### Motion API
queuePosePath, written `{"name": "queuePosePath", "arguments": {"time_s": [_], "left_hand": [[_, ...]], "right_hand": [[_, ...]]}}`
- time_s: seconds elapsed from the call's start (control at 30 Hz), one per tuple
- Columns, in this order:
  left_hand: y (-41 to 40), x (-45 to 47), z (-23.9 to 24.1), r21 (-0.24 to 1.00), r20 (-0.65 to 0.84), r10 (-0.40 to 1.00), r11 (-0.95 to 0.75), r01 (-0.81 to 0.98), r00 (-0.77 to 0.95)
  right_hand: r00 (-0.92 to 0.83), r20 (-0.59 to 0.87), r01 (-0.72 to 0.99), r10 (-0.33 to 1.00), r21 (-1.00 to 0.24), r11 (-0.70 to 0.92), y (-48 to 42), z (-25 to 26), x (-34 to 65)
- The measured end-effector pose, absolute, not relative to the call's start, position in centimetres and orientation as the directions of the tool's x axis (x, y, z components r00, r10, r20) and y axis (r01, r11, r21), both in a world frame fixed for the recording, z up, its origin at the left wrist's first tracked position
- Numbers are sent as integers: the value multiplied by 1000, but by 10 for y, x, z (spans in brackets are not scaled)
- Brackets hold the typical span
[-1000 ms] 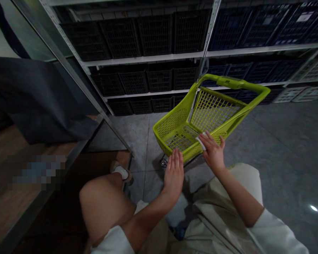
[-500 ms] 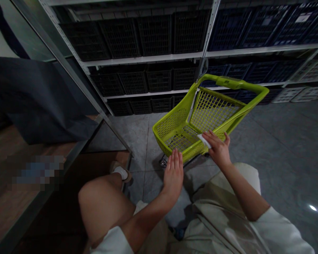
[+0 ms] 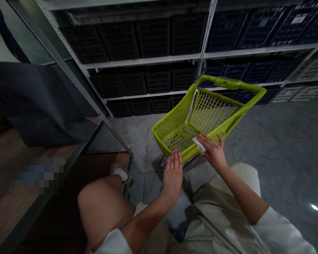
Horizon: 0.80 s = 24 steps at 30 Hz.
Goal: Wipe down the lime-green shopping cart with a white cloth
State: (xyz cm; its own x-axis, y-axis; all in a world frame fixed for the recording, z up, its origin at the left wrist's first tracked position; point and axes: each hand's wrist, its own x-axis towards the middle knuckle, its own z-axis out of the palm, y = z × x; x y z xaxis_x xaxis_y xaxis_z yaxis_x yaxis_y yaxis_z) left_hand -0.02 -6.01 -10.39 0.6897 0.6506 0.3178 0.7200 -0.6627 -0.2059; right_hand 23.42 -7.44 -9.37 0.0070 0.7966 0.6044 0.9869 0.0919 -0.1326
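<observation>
A small lime-green shopping cart stands on the grey floor in front of me. My right hand presses a small white cloth onto the cart's near rim, fingers closed over it. Below that rim my left hand lies flat against the cart's near outer wall, fingers stretched out and together, holding nothing. The cart's handle points away to the upper right.
Metal shelving with several dark plastic crates runs along the back. A shelf frame post slants down at the left, with a wooden shelf board beneath. My bare knee and shoe are at lower left.
My right hand slid the white cloth back and forth along the near rim, now slightly to the left. The left hand stayed in place.
</observation>
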Motion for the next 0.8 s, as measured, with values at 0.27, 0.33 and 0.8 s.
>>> {"name": "queuePosePath", "arguments": {"time_s": [0.27,0.33,0.8], "left_hand": [[-60,2,-109,-187,344,651,-659,729,677],[-59,1,-109,-186,340,649,-663,725,681],[-59,4,-106,-253,323,642,-649,717,695]], "right_hand": [[32,617,979,786,-178,100,-78,-103,164],[-67,606,967,793,-157,201,-81,-104,142],[118,653,987,749,-159,-17,-74,-103,194]]}}
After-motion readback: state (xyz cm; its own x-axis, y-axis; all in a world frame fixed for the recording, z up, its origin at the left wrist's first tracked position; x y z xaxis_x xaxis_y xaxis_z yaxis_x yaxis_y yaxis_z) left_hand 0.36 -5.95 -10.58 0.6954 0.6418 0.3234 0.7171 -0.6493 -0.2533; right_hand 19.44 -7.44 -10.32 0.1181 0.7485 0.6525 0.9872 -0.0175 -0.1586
